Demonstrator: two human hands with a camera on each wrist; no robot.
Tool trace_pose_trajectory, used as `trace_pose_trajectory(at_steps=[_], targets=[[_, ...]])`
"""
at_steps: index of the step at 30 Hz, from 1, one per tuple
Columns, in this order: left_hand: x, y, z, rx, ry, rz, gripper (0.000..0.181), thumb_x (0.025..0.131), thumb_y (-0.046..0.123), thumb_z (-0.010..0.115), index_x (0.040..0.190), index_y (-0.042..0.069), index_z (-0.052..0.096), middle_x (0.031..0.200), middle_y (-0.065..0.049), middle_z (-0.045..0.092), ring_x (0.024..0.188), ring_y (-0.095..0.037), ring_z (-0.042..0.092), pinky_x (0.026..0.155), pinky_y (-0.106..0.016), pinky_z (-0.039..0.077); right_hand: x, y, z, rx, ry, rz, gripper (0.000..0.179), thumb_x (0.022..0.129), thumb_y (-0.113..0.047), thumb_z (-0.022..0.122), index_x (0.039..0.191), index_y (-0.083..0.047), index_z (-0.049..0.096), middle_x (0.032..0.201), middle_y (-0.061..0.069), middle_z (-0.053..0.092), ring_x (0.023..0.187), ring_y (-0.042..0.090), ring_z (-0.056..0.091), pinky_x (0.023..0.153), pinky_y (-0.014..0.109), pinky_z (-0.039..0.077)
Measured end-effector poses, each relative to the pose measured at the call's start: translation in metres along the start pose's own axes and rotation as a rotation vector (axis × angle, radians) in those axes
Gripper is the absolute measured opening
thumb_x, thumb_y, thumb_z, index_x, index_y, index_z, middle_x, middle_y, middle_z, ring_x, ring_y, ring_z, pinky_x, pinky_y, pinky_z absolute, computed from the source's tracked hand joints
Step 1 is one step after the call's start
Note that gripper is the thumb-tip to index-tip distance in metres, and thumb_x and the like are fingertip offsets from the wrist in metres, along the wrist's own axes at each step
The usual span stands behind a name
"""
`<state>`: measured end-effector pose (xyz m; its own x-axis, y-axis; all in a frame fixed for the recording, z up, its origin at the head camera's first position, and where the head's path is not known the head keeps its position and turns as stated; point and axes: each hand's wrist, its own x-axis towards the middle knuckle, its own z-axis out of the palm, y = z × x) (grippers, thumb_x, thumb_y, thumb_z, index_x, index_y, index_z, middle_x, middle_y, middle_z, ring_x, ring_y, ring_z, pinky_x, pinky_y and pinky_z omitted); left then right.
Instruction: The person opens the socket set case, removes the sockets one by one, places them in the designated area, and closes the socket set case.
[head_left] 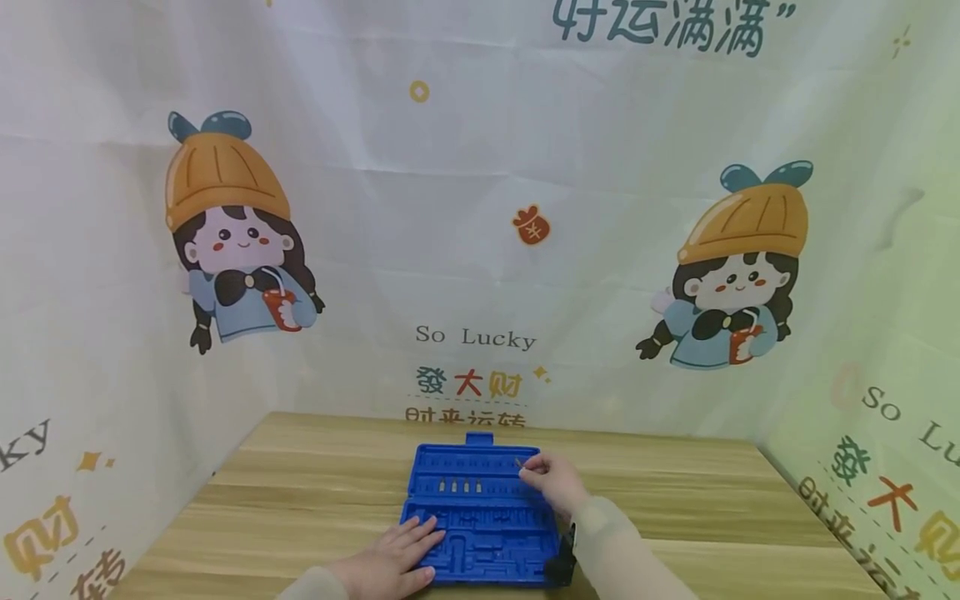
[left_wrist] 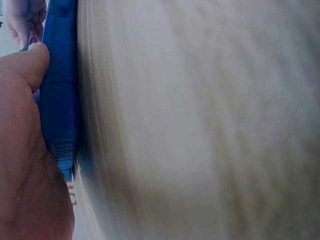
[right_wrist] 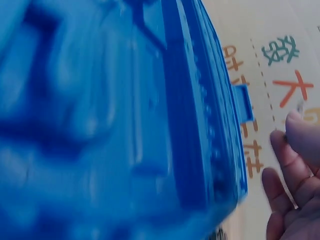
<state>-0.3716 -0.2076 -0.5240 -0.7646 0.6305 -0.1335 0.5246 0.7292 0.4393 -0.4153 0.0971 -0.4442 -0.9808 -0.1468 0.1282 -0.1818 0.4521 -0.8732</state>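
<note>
A blue plastic tool case (head_left: pixel 487 542) lies unfolded on the table, with moulded hollows in its near half. Several small metal bits (head_left: pixel 453 486) stand in a row of slots in the far half. My right hand (head_left: pixel 557 482) pinches one small metal bit (head_left: pixel 518 462) between thumb and forefinger, over the far half's right end. In the right wrist view the bit's tip (right_wrist: pixel 300 106) pokes out past the thumb. My left hand (head_left: pixel 390 557) rests on the case's near left side, fingers spread. The left wrist view has the left thumb (left_wrist: pixel 37 62) along the case's edge.
The case sits on a wood-grain table (head_left: pixel 300 492). A printed cloth (head_left: pixel 360 250) hangs behind the table and along both sides. A latch tab (head_left: pixel 480 438) sticks out from the case's far edge. A black wrist camera (head_left: pixel 560 562) overlaps the case's near right corner.
</note>
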Motion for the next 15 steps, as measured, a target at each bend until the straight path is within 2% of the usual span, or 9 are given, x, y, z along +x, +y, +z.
trace_pose_trajectory(at_steps=[2, 5, 10, 14, 15], targets=[[0.006, -0.013, 0.006, -0.004, 0.005, 0.015, 0.066, 0.095, 0.067, 0.029, 0.153, 0.035, 0.023, 0.160, 0.006, 0.016, 0.147, -0.029, 0.010, 0.111, -0.059, 0.015, -0.001, 0.003, -0.005, 0.020, 0.005, -0.003, 0.016, 0.090, -0.009, 0.067, 0.101, 0.002, 0.064, 0.090, 0.006, 0.061, 0.079, 0.018, 0.053, 0.069, 0.034, 0.046], [0.010, -0.018, 0.009, -0.006, 0.001, 0.015, 0.067, 0.095, 0.067, 0.030, 0.153, 0.035, 0.023, 0.160, 0.006, 0.016, 0.147, -0.029, 0.009, 0.111, -0.060, 0.015, -0.004, 0.007, -0.013, 0.058, 0.001, -0.010, 0.017, 0.088, -0.007, 0.069, 0.101, 0.003, 0.064, 0.089, 0.006, 0.062, 0.078, 0.018, 0.054, 0.068, 0.033, 0.047], [0.002, -0.003, 0.003, 0.003, 0.011, -0.001, 0.065, 0.096, 0.065, 0.031, 0.153, 0.033, 0.025, 0.160, 0.005, 0.017, 0.147, -0.029, 0.010, 0.112, -0.059, 0.014, -0.010, 0.016, -0.024, 0.064, 0.015, -0.012, 0.017, 0.088, -0.008, 0.070, 0.100, 0.003, 0.065, 0.087, 0.005, 0.064, 0.079, 0.018, 0.056, 0.071, 0.036, 0.048], [-0.005, 0.006, -0.003, -0.005, 0.018, 0.013, 0.065, 0.096, 0.065, 0.030, 0.153, 0.033, 0.025, 0.160, 0.005, 0.018, 0.147, -0.028, 0.010, 0.113, -0.056, 0.013, -0.015, 0.021, -0.032, 0.028, 0.060, -0.007, 0.012, 0.087, -0.007, 0.070, 0.094, 0.002, 0.066, 0.083, 0.003, 0.065, 0.078, 0.017, 0.058, 0.071, 0.035, 0.048], [-0.007, 0.012, -0.006, -0.006, 0.017, 0.006, 0.065, 0.097, 0.063, 0.031, 0.153, 0.031, 0.026, 0.159, 0.003, 0.019, 0.146, -0.029, 0.011, 0.113, -0.056, 0.013, -0.016, 0.022, -0.034, 0.017, 0.072, -0.005, 0.011, 0.086, -0.006, 0.070, 0.093, 0.001, 0.066, 0.082, 0.003, 0.065, 0.078, 0.017, 0.058, 0.070, 0.034, 0.048]])
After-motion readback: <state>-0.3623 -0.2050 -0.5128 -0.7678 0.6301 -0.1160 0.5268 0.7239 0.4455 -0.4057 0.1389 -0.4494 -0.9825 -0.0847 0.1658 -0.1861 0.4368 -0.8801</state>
